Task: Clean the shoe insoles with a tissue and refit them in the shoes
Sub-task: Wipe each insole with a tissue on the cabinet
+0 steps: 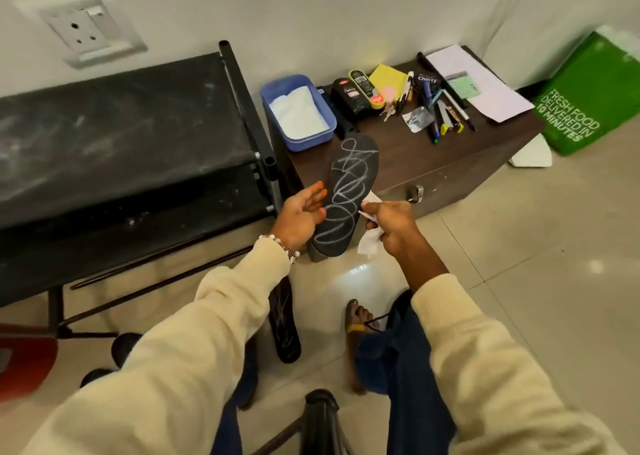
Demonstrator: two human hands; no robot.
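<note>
Dark wooden cabinet [433,164] on tiled floor [540,267]; white wall [311,11].

The left hand [304,212] holds up a black insole [346,195] with white scribbles; the right hand [391,226] pinches a tissue [369,243].

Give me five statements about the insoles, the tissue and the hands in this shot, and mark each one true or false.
1. The right hand grips a white tissue. True.
2. The insole held up is wiped clean. False: white scribbled marks cover its dark surface.
3. The left hand supports the insole from its left side with fingers spread. True.
4. The second insole lies in the blue tray. False: it lies on the floor below the left sleeve; the tray holds white tissue paper.
5. The cabinet top is bare. False: pens, papers and polish bottles lie on it.
</note>
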